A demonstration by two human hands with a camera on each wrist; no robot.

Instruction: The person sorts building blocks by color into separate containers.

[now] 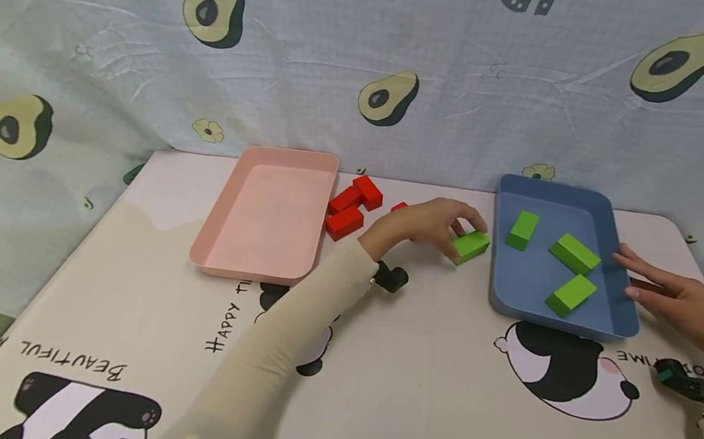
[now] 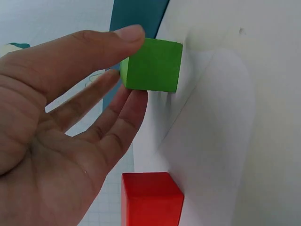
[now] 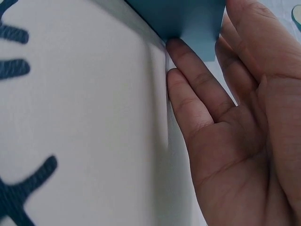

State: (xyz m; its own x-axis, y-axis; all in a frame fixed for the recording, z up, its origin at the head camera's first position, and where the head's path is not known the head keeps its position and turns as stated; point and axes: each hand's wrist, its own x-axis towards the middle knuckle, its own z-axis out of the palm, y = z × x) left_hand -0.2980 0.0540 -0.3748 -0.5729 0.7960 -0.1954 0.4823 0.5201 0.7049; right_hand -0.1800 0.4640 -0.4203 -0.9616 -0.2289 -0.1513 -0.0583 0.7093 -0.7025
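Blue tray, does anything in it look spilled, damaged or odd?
Nothing stands out: the blue tray looks upright and intact, and three green blocks lie inside at different angles, with no visible damage. The left hand holds another green block beside it.

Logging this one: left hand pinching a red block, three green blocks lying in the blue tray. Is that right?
The colour is wrong: the left hand pinches a green block, as the left wrist view shows. Three green blocks do lie in the blue tray.
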